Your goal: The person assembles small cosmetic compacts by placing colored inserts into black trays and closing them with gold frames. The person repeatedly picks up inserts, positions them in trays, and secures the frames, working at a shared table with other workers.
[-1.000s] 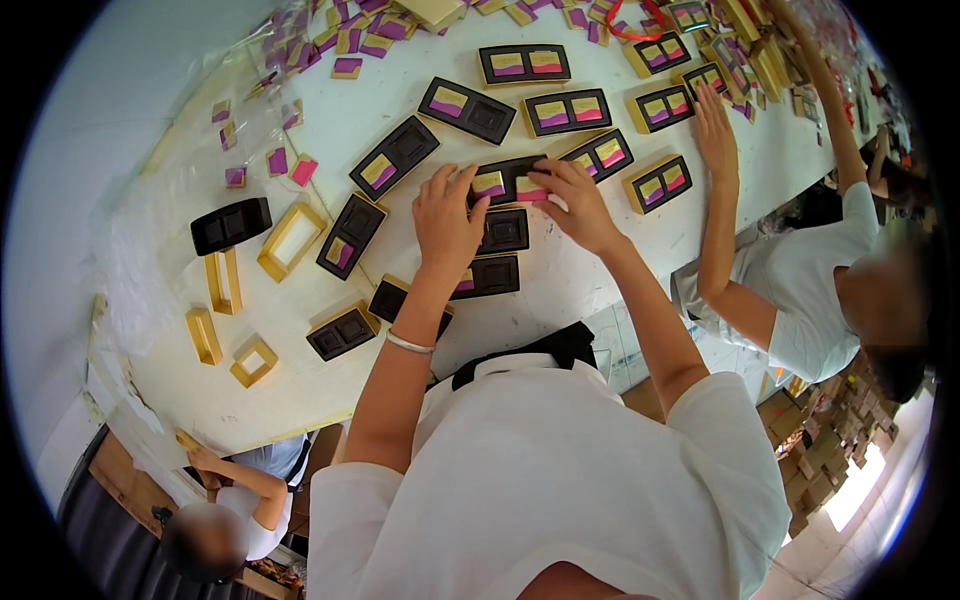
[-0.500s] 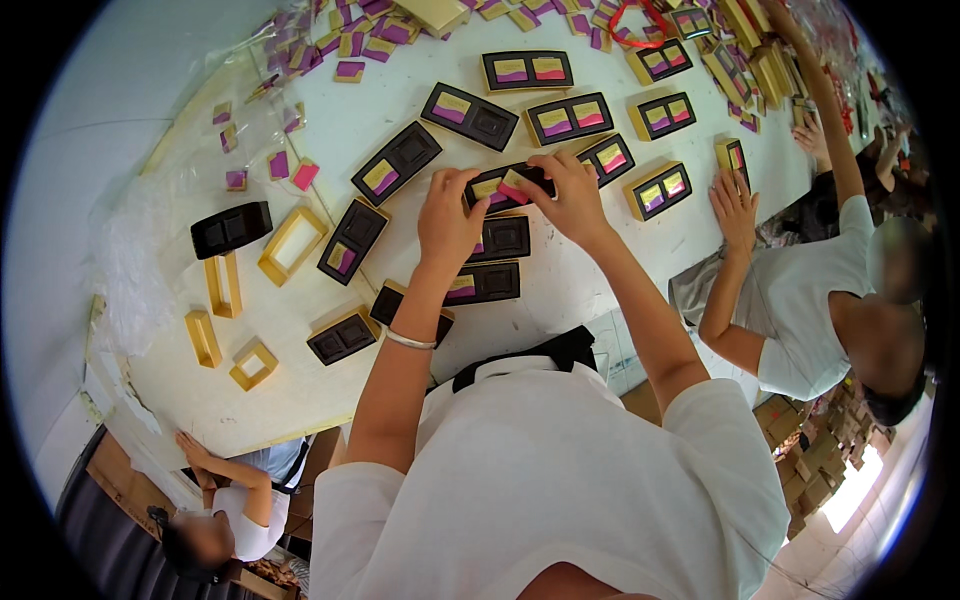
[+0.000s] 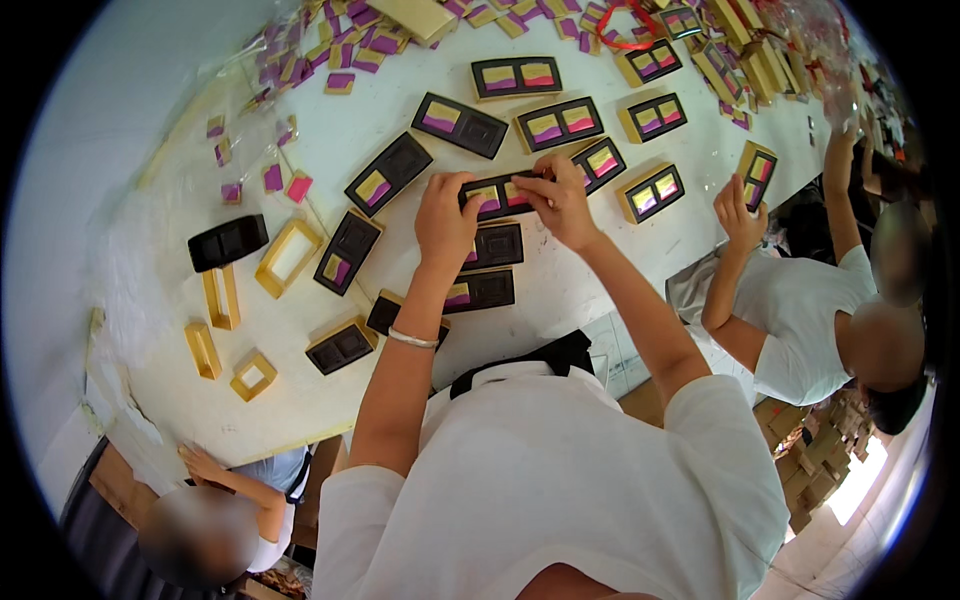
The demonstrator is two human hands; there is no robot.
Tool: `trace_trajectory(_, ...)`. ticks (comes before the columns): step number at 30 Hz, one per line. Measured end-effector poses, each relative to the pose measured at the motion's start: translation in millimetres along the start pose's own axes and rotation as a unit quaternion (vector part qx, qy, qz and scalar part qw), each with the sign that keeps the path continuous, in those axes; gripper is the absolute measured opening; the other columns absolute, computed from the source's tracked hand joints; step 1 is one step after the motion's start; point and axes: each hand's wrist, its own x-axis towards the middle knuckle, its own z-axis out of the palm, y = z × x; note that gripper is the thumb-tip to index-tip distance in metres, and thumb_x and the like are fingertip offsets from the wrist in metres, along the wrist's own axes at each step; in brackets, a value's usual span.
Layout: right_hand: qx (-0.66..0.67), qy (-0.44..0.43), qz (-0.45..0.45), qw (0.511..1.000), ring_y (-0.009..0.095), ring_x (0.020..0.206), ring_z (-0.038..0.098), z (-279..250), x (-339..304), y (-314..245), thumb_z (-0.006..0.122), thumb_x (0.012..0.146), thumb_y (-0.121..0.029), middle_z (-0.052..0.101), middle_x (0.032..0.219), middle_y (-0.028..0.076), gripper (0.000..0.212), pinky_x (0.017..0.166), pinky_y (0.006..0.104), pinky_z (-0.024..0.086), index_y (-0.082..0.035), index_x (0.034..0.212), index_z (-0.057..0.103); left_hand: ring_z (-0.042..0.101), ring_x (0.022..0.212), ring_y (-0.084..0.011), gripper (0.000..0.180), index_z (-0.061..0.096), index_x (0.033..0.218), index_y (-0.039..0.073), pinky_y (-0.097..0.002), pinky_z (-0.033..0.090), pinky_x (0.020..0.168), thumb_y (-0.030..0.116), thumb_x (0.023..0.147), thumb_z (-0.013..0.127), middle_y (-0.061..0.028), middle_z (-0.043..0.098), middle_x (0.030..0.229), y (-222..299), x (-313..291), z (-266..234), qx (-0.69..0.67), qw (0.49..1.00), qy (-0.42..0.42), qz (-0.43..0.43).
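Black tray (image 3: 502, 198), beyond a half-filled tray (image 3: 497, 244), is held by left hand (image 3: 445, 220), grip curled, seemingly against sliding. Whether pink packet (image 3: 515, 194) is held by right hand (image 3: 563, 205), grip narrowed, cannot be told.

No legible wording or numbers. Purple-and-gold packet (image 3: 487, 203) between left hand (image 3: 445, 224) and right hand (image 3: 565, 206): face too small to read. Boxed packets (image 3: 579, 121) beyond the right hand, likewise (any print is blurred).

pink packet (image 3: 516, 194): tilted → seemingly flat in black tray (image 3: 502, 197) | filled box (image 3: 757, 174): farther right with co-worker's hand (image 3: 739, 212)
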Motion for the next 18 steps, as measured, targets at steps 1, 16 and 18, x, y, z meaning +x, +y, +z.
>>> trace_trajectory(1,-0.004,0.012,-0.007,1.000,0.022,0.078,0.052,4.3,-3.3,0.8,0.070,0.065,-0.006,0.052,0.082,0.004,0.023,0.068,0.0360,0.035,-0.013,0.087,0.070,0.057,0.078,-0.0247,0.026,0.058,0.101,0.010,-0.0334,0.046,0.069,0.016,0.078,0.067,-0.0057,0.054,0.094,0.9,0.1,-0.1,0.002,1.000,0.003,0.009)
trace_trajectory(16,-0.145,-0.087,-0.150,0.974,0.020,0.084,0.049,-3.2,-3.6,-9.7,0.058,0.070,-0.010,0.051,0.084,0.004,0.018,0.076,0.0343,0.036,-0.007,0.087,0.059,0.054,0.073,-0.0215,0.028,0.058,0.102,0.008,-0.0317,0.045,0.065,0.015,0.077,0.069,-0.0054,0.053,0.092,2.6,0.2,-2.9,0.002,0.999,-0.037,-0.018)
trace_trajectory(18,-0.063,-0.054,-0.132,0.988,0.023,0.083,0.052,-10.7,8.6,-2.2,0.060,0.069,-0.006,0.053,0.086,0.006,0.020,0.072,0.0349,0.038,-0.006,0.089,0.057,0.057,0.084,-0.0260,0.030,0.057,0.104,0.009,-0.0349,0.046,0.071,0.019,0.078,0.068,-0.0059,0.053,0.098,8.8,0.3,-11.1,-0.018,0.993,-0.089,-0.072)
